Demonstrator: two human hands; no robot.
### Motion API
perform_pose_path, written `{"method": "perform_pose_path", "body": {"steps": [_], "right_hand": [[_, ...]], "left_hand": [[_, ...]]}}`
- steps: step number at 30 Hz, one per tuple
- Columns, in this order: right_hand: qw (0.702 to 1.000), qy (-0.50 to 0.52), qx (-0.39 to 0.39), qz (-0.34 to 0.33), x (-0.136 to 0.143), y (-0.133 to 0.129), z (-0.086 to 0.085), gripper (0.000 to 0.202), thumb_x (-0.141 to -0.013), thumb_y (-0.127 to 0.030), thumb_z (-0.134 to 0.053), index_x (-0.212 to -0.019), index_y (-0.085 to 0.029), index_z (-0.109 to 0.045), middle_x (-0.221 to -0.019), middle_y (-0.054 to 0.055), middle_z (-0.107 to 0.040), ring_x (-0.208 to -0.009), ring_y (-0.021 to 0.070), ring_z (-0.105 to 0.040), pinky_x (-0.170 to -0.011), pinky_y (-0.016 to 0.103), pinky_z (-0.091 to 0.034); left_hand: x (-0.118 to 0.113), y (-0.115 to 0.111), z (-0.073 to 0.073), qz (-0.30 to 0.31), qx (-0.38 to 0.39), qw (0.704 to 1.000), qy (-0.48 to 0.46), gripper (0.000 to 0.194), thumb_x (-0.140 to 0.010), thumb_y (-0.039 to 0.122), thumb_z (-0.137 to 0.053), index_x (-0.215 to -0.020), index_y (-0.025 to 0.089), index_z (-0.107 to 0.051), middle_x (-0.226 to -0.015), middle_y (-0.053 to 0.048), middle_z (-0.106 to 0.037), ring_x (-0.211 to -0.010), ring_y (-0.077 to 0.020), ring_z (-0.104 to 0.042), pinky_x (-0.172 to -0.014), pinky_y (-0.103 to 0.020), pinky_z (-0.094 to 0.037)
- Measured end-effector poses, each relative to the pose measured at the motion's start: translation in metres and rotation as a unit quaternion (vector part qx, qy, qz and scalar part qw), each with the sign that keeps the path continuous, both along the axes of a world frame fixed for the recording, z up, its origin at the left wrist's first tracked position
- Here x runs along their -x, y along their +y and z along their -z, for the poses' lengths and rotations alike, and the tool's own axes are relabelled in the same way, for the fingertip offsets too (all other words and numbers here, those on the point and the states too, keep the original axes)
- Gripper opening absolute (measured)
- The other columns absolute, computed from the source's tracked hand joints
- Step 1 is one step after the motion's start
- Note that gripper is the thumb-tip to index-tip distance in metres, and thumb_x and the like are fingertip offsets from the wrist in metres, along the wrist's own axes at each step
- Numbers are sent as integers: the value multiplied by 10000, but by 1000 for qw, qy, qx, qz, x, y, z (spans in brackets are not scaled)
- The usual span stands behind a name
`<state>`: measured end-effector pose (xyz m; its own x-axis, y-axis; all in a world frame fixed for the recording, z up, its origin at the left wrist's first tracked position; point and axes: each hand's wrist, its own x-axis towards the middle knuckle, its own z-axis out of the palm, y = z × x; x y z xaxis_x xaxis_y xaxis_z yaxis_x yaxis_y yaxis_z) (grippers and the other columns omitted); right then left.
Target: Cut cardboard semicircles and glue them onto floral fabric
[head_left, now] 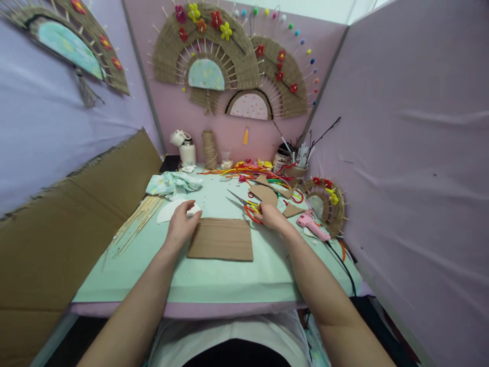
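Note:
A rectangular piece of brown cardboard lies flat on the pale green table in front of me. My left hand is at its upper left corner, thumb and fingers apart, holding nothing that I can see. Partly behind that hand lies a white half-round paper piece. To the right, my right hand has its fingers closed on scissors with orange and yellow handles. The blades point left and away from me, just beyond the cardboard's upper right corner. Behind the scissors lies a rounded cardboard piece.
A pink glue gun with a black cord lies at right, before a small twine fan. Thin sticks and patterned cloth are at left. Pipe cleaners, a twine cone and a white bottle are at the back.

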<state>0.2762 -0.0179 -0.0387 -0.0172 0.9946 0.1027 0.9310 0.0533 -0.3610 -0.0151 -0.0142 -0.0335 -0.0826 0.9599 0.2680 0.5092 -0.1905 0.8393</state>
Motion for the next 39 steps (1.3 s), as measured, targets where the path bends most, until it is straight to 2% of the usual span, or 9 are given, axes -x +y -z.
{"method": "perform_pose_path", "body": {"steps": [4, 7, 10, 15, 20, 23, 28, 33, 39], "right_hand": [[998, 36, -58, -9, 22, -7, -3, 132, -864, -312, -509, -871, -186, -544, -788, 53, -648, -686, 175, -586, -578, 259, -386], [992, 48, -107, -39, 45, -13, -2, 108, -865, -278, -511, -916, -186, -535, -864, 61, -626, -757, 181, -571, -663, 281, -417], [983, 36, -163, -75, 65, -21, 1, 104, -866, -246, -512, -941, -179, -538, -914, 92, -606, -860, 221, -557, -762, 326, -435], [962, 80, -238, -106, 67, -27, -3, 132, -913, -286, -481, -969, -181, -539, -961, 114, -591, -927, 247, -539, -830, 363, -442], [960, 170, -181, -128, 52, -24, -13, 188, -944, -329, -433, -1003, -190, -546, -927, 72, -614, -866, 197, -559, -771, 295, -430], [967, 195, -94, -134, 54, -24, -12, 297, -965, -364, -362, -760, -219, -520, -673, -6, -548, -641, 151, -508, -621, 246, -374], [951, 275, -122, -75, 69, -31, -8, 382, -952, -429, -337, -636, -224, -402, -579, -30, -446, -564, 134, -421, -571, 250, -308], [912, 386, -136, -14, 81, -40, -5, 382, -931, -467, -351, -640, -225, -405, -569, -42, -426, -550, 129, -405, -557, 255, -309], [826, 552, -109, 41, 93, -46, 5, 396, -884, -559, -412, -656, -237, -385, -516, -75, -350, -455, 109, -335, -462, 249, -284]], "left_hand": [[-12, -5, -7, 41, -21, 998, -46, 405, -778, 413, -597, -1085, 149, -616, -1112, -126, -662, -1056, -238, -614, -933, -379, -473], [-36, -10, -11, 120, 67, 979, -147, 478, -760, 511, -620, -1063, 142, -635, -1060, -122, -686, -992, -232, -639, -852, -344, -506], [-67, -9, -8, 208, 171, 927, -261, 479, -754, 566, -613, -933, 125, -659, -955, -119, -705, -901, -225, -660, -779, -313, -520], [-92, -3, 6, 98, 142, 933, -317, 334, -776, 476, -634, -845, 152, -596, -745, -40, -655, -658, -167, -626, -601, -274, -517], [-88, -12, 9, 141, 143, 947, -252, 408, -855, 565, -499, -759, 171, -551, -635, 8, -565, -424, -97, -505, -401, -218, -398], [-90, -20, 4, 147, 113, 957, -224, 445, -862, 605, -452, -726, 187, -520, -573, 35, -524, -363, -85, -449, -363, -212, -336], [-91, -37, -21, 99, 81, 976, -174, 388, -888, 530, -441, -676, 206, -478, -457, 67, -437, -374, -109, -442, -398, -222, -320], [-89, -53, -48, 58, 102, 986, -121, 346, -916, 420, -426, -655, 203, -490, -447, 58, -453, -407, -115, -444, -437, -230, -304], [-92, -50, -46, 52, 101, 985, -132, 344, -895, 415, -458, -628, 201, -494, -484, 47, -485, -445, -118, -440, -475, -233, -322]]}}
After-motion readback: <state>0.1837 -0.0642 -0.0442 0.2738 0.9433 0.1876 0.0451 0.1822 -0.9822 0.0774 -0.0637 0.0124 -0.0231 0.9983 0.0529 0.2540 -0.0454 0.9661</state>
